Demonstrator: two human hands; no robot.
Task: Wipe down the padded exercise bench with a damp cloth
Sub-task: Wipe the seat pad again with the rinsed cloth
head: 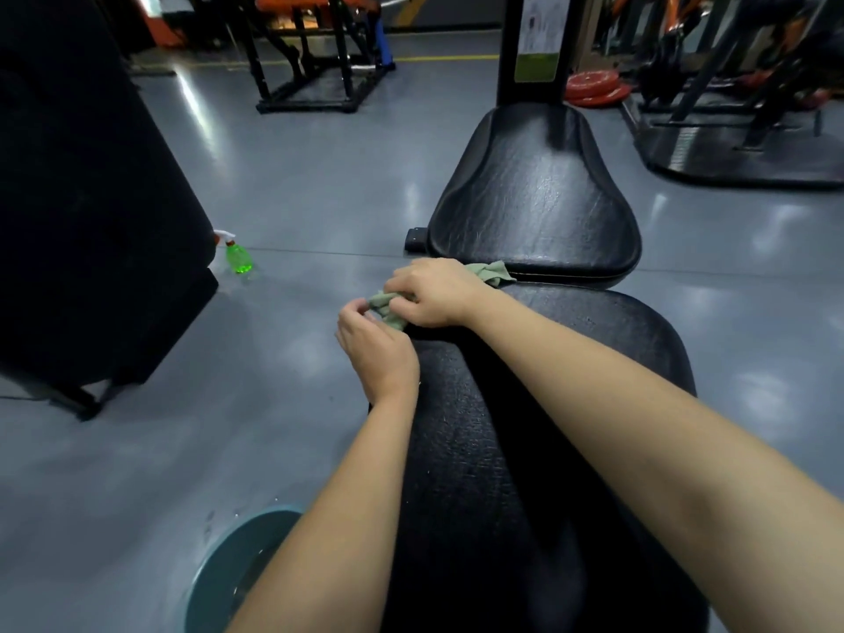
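Green and bunched up, the cloth [386, 309] sits at the left edge of the bench [525, 472]. It is at the far end of the long pad [607, 331], just short of the gap between that pad and the seat pad [534, 194].

Both hands hold it. The right hand [434, 294] lies over the middle of the cloth, knuckles up, with its fingers curled down into the folds. A loose end of the cloth pokes out past this hand on the far side and rests at the gap between the 2 pads. The left hand [379, 354] is just beside the right hand, nearer the camera and off the bench's left edge. Its thumb and fingertips pinch the near end of the cloth. Both forearms are bare, and the right one crosses the long pad on a slant from the lower right.

Both pads are covered in black, creased, shiny material. Beyond the seat pad rises a black post [539, 48] with a printed label on it.

A teal basin [224, 573] stands on the grey floor [297, 185] close to the bench's left side, partly hidden by the left forearm. A green spray bottle [238, 258] with a white trigger stands well to the left, just beside the base of a big black machine [91, 221]. Red weight plates [593, 86] lie stacked on the floor to the right of the post. A black frame [319, 84] stands farther back.
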